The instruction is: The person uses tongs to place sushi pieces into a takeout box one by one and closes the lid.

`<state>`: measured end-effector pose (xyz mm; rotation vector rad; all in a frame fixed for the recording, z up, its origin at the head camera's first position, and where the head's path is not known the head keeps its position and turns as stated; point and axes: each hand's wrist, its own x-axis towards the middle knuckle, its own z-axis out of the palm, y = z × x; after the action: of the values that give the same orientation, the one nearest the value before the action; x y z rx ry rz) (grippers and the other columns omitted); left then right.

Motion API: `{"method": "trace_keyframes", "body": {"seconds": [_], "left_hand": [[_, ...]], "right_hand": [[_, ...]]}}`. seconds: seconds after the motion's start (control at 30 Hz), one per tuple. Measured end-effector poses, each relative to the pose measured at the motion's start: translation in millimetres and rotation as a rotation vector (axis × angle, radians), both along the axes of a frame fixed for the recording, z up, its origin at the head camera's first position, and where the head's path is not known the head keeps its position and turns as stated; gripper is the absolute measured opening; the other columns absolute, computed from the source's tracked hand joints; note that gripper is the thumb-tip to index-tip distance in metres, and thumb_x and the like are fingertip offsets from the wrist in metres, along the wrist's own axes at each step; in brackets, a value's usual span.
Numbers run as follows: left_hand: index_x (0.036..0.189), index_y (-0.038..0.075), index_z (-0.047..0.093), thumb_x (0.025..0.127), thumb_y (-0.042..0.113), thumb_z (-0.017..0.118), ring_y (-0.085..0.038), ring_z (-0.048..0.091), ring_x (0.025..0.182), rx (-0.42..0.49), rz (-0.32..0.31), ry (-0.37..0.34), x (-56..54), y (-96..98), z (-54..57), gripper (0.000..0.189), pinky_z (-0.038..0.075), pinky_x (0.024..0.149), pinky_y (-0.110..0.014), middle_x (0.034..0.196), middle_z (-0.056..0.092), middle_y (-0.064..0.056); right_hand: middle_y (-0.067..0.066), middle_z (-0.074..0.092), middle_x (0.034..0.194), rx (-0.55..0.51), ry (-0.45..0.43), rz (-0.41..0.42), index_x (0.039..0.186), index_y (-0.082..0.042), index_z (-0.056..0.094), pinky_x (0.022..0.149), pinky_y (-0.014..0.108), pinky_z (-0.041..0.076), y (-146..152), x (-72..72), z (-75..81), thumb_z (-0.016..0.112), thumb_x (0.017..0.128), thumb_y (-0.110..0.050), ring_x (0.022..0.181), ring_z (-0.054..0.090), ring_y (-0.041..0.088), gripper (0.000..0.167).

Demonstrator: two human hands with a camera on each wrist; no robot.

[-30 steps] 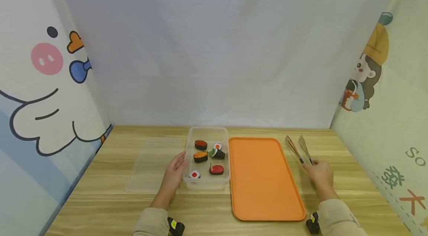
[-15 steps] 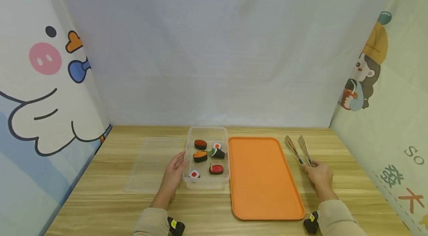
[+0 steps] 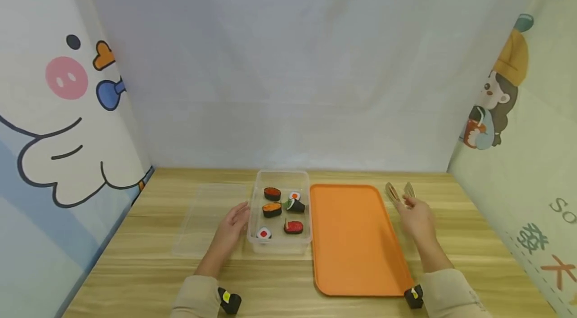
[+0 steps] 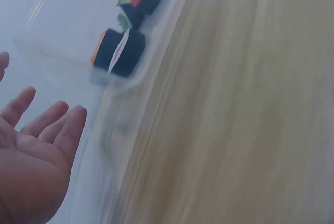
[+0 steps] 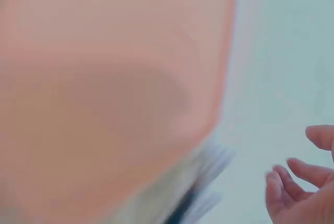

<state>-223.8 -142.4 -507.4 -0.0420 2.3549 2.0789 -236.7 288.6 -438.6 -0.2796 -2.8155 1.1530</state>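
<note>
My left hand (image 3: 231, 229) hovers at the left side of a clear plastic box (image 3: 280, 241), its fingers relaxed and holding nothing; the left wrist view shows the spread fingers (image 4: 74, 135) near the box corner. Inside the box lie several sushi pieces, among them an orange-topped one (image 3: 272, 210), a red-topped one (image 3: 293, 227) and a cone-shaped hand roll (image 3: 296, 206). My right hand (image 3: 417, 217) is above the metal tongs (image 3: 392, 193) and hides their handles. In the right wrist view its loosely bent fingers hold nothing, apart from the blurred tongs (image 5: 190, 195).
An orange tray (image 3: 356, 238) lies between the box and the tongs, with bare surface. A clear flat lid (image 3: 198, 223) lies on the wooden table (image 3: 270, 283) left of the box. Cloth walls (image 3: 293, 82) enclose the back and sides.
My right hand has let go of the tongs and moved up and slightly left over them; the tongs stay on the table. My left hand has drawn slightly away from the box.
</note>
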Motion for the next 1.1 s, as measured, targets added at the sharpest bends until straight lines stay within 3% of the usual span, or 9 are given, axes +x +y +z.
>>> {"method": "trace_keyframes", "body": {"seconds": [0.13,0.33,0.47,0.6,0.73,0.9,1.1], "left_hand": [[0.147,0.005,0.040,0.102,0.025,0.053,-0.036,0.041,0.132,-0.111,0.046,-0.011,1.7,-24.5,5.2,0.051,0.037,0.106,-0.048,0.147,0.041,-0.020],[0.149,0.006,0.035,0.101,0.029,0.054,-0.039,0.035,0.135,-0.282,0.076,-0.041,6.0,-62.7,10.1,0.056,0.033,0.107,-0.053,0.149,0.037,-0.021],[0.150,0.005,0.032,0.100,0.033,0.055,-0.040,0.032,0.136,-0.335,0.097,-0.078,9.6,-86.3,10.6,0.061,0.031,0.107,-0.055,0.150,0.034,-0.023],[0.150,0.003,0.030,0.100,0.037,0.054,-0.043,0.028,0.137,-0.412,0.124,-0.124,16.9,-107.9,8.8,0.065,0.028,0.108,-0.058,0.150,0.032,-0.025],[0.148,0.000,0.032,0.100,0.037,0.053,-0.046,0.030,0.134,-0.473,0.149,-0.149,20.6,-121.1,3.9,0.064,0.028,0.107,-0.059,0.147,0.033,-0.029],[0.142,-0.005,0.039,0.099,0.029,0.057,-0.049,0.040,0.125,-0.528,0.167,-0.124,25.1,-130.6,-4.4,0.058,0.034,0.101,-0.059,0.139,0.040,-0.035],[0.140,-0.008,0.040,0.097,0.021,0.059,-0.050,0.045,0.119,-0.547,0.166,-0.100,27.4,-129.7,-9.7,0.055,0.038,0.096,-0.060,0.135,0.044,-0.037]], "right_hand": [[0.025,0.058,0.126,-0.048,0.099,0.167,0.137,0.008,0.049,0.090,0.051,0.049,-67.6,5.4,20.0,0.053,0.102,-0.025,0.115,0.054,0.041,0.048],[0.013,0.067,0.113,-0.132,0.176,0.304,0.133,0.002,0.056,0.083,0.041,0.054,-159.0,11.9,24.6,0.061,0.097,-0.020,0.103,0.063,0.031,0.043],[0.010,0.066,0.111,-0.200,0.152,0.411,0.136,0.002,0.053,0.073,0.034,0.056,-202.7,18.0,24.8,0.060,0.098,-0.018,0.098,0.065,0.025,0.043],[0.010,0.065,0.115,-0.232,0.104,0.501,0.139,0.001,0.049,0.071,0.032,0.056,-242.1,29.4,23.7,0.058,0.099,-0.020,0.100,0.064,0.023,0.046],[0.014,0.064,0.117,-0.262,0.089,0.530,0.138,0.004,0.049,0.080,0.032,0.055,-277.4,41.0,15.5,0.060,0.097,-0.017,0.103,0.064,0.026,0.047],[0.021,0.061,0.121,-0.292,0.039,0.541,0.137,0.009,0.048,0.084,0.037,0.055,-313.7,56.3,-0.7,0.064,0.095,-0.016,0.106,0.062,0.032,0.051],[0.026,0.052,0.133,-0.229,-0.062,0.494,0.139,0.009,0.045,0.102,0.047,0.041,-342.9,66.6,-26.7,0.068,0.092,-0.022,0.124,0.048,0.039,0.061]]}}
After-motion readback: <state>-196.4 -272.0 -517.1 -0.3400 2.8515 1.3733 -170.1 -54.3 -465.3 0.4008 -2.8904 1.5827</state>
